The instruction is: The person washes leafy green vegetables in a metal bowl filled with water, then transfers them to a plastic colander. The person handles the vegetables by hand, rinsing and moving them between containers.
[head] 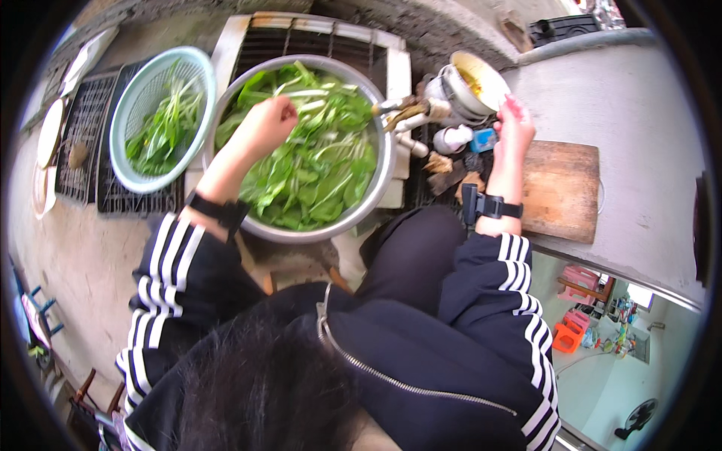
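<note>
A wide metal basin (385,169) full of washed-looking leafy greens (316,169) with pale stems lies before me. My left hand (273,124) hovers over its greens with curled fingers, and nothing shows in them. To the right, my right hand (514,121) is raised with fingers bent together beside the rim of a white bowl (489,79) that has yellowish contents. Whether the fingertips touch that rim or pinch something small cannot be made out. Left of the basin, a pale green plastic colander (121,121) holds more leafy greens (163,132).
Black plastic crates (104,194) sit under and beside the colander. A wooden cutting board (564,191) lies on the concrete ledge (643,113) at right. Pipe fittings (414,121), a white bottle (453,138) and a blue packet (483,141) crowd the gap between basin and ledge.
</note>
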`<state>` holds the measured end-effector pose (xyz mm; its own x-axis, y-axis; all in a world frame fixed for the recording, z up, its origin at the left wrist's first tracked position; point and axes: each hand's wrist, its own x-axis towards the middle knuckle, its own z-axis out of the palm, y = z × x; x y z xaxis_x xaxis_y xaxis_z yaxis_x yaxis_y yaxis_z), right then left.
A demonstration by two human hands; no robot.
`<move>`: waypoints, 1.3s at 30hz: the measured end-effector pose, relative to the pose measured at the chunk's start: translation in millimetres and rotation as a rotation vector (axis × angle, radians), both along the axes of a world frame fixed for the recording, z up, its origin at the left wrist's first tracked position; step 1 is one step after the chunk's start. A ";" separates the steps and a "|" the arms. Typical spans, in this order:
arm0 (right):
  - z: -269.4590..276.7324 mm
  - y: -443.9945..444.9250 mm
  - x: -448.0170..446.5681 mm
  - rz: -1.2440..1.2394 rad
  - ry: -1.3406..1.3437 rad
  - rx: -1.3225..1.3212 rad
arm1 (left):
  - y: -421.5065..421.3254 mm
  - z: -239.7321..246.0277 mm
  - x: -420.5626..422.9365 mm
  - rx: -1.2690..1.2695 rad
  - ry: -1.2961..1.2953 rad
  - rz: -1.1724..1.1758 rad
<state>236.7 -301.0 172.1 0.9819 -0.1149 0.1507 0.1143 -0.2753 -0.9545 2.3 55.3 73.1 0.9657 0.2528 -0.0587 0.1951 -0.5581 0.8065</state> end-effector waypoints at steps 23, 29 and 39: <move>-18.6 116.8 -168.7 0.973 0.644 0.129 | -22.0 -80.1 -3.6 -0.113 0.597 -0.189; -82.5 104.7 -143.5 0.694 0.788 -0.167 | -22.6 -91.6 -8.4 0.040 0.513 -0.199; -171.9 158.2 -149.2 0.502 0.838 -0.147 | -23.3 -103.9 6.0 -0.353 0.710 0.059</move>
